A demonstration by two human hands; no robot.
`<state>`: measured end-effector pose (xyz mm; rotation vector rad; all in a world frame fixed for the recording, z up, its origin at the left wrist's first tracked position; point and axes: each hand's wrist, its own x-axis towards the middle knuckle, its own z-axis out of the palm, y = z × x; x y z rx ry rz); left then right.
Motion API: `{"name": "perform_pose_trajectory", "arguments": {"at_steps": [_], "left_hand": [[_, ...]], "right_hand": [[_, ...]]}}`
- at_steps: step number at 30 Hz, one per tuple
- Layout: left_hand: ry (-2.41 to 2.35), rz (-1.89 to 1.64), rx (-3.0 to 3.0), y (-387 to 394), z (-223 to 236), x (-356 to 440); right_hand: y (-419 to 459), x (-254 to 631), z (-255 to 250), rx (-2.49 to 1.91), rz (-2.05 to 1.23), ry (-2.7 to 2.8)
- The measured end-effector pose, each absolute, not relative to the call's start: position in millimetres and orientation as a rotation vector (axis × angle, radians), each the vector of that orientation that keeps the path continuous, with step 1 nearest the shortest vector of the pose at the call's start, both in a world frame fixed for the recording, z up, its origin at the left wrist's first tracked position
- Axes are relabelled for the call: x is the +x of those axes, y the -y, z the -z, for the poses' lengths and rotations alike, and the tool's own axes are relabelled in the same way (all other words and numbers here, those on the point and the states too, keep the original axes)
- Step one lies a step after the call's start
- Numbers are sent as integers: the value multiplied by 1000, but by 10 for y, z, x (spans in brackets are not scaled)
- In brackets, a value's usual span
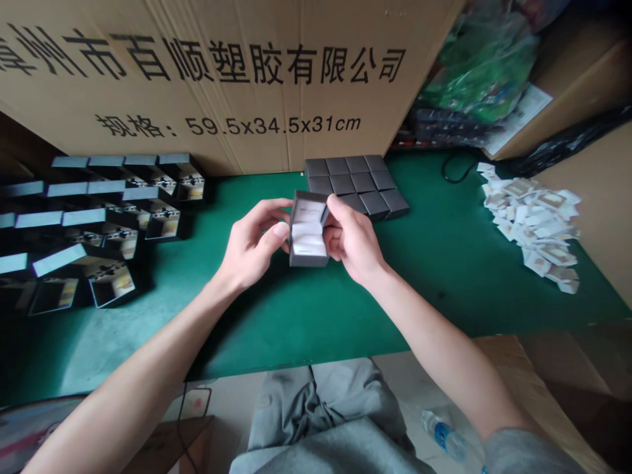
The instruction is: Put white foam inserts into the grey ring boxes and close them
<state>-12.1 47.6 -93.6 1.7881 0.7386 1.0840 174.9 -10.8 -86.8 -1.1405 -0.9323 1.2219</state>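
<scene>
Between my two hands is a small dark jewelry box (309,260), its lid raised and a white padded insert (309,238) showing inside. My left hand (257,240) grips its left side, thumb along the edge. On the opposite side my right hand (353,237) holds it, with the thumb up at the lid and the other fingers curled by the side wall. Just behind the hands, closed dark boxes (345,174) stand packed together in rows.
Rows of open dark boxes (162,224) fill the left of the green table (296,322). White inserts (533,224) lie heaped at the right. A large printed carton (237,99) stands along the back. Below the table's edge at right is a plastic bottle (444,434).
</scene>
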Motion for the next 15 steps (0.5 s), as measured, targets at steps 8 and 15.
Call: {"name": "perform_pose_trajectory", "arguments": {"at_steps": [8,15], "left_hand": [[-675,-911,1771,-481,1046,-149],[-683,-913,1695,-467,1025,-134]], "right_hand": [[45,1793,891,-1078,-1116,817],[54,1806,933,-1068,-1155,918]]}}
